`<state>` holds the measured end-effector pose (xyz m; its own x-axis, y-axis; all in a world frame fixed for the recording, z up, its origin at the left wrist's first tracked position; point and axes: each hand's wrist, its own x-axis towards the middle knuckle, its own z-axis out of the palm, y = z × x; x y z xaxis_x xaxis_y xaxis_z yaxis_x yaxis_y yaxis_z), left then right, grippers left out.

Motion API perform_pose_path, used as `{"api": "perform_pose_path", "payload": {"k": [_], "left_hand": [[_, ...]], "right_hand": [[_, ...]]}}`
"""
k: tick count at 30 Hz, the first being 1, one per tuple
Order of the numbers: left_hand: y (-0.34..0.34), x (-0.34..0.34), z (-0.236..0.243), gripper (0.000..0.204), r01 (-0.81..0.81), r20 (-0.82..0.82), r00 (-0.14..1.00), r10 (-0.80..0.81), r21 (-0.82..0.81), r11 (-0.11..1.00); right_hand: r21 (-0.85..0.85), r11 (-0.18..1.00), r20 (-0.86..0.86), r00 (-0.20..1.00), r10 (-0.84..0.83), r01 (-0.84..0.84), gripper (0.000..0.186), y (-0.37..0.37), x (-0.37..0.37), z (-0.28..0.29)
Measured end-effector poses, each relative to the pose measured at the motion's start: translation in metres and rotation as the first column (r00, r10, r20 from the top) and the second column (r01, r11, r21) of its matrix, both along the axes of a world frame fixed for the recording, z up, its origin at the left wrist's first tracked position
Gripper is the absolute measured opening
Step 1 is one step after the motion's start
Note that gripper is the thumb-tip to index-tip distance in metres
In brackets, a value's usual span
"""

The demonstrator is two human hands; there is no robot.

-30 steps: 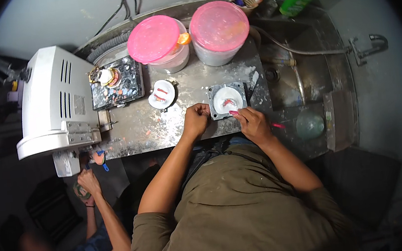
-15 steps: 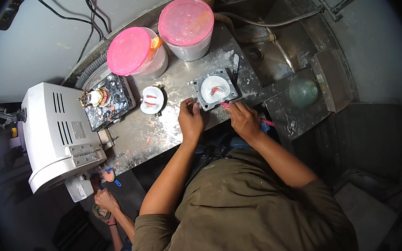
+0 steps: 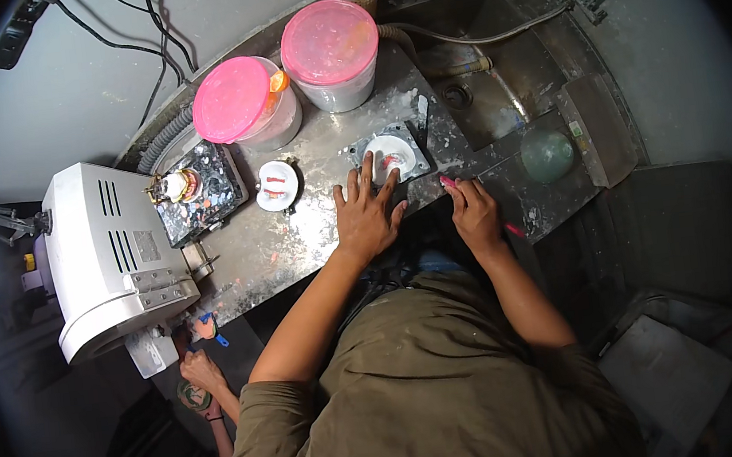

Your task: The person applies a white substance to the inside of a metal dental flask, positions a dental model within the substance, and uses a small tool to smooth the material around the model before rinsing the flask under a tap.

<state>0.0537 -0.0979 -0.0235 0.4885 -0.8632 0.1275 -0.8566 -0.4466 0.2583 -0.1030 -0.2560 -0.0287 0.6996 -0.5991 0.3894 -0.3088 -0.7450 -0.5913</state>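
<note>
– What's in the grey mould (image 3: 418, 155) on the counter (image 3: 309, 241)?
– White filling (image 3: 397, 146), partly hidden by the spread left hand (image 3: 367, 221); the right hand (image 3: 476, 215) pinches a pink stick (image 3: 448, 182)
– The tubs (image 3: 338, 96)?
– Lidded, contents unclear

My worktop (image 3: 296, 240) is shiny metal, rough in patches. The white filling (image 3: 387, 143) in the metal mould (image 3: 421, 166) looks smooth; 2 plastic tubs (image 3: 339, 97) have glossy plastic lids (image 3: 329, 41). My shirt (image 3: 427, 383) is matt cloth.
</note>
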Motion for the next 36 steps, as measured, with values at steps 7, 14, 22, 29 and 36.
{"api": "perform_pose_path", "payload": {"k": [7,14,22,29,36], "left_hand": [[0.000,0.002,0.005,0.056,0.103,0.041,0.994,-0.102,-0.024,0.994],[-0.009,0.007,0.008,0.058,0.269,0.163,0.949,-0.271,0.035,0.963],[-0.020,0.026,0.018,0.048,0.457,0.156,0.871,-0.465,0.083,0.885],[0.005,0.027,0.025,0.032,0.277,-0.083,0.949,-0.304,-0.240,0.930],[0.013,0.050,0.050,0.025,-0.001,-0.192,0.978,-0.078,-0.382,0.924]], "right_hand": [[0.045,0.998,-0.021,0.999,-0.037,0.037,0.011,0.006,-0.002,-0.001],[0.065,0.997,-0.035,0.999,-0.030,0.032,0.010,0.006,0.001,-0.002],[0.087,0.995,-0.036,0.998,-0.053,0.056,0.010,0.000,0.004,0.002],[0.444,0.884,0.032,0.983,-0.180,0.147,0.008,-0.032,0.015,0.002],[0.171,0.961,0.446,0.887,0.121,-0.217,0.016,-0.126,0.149,0.124]]}}
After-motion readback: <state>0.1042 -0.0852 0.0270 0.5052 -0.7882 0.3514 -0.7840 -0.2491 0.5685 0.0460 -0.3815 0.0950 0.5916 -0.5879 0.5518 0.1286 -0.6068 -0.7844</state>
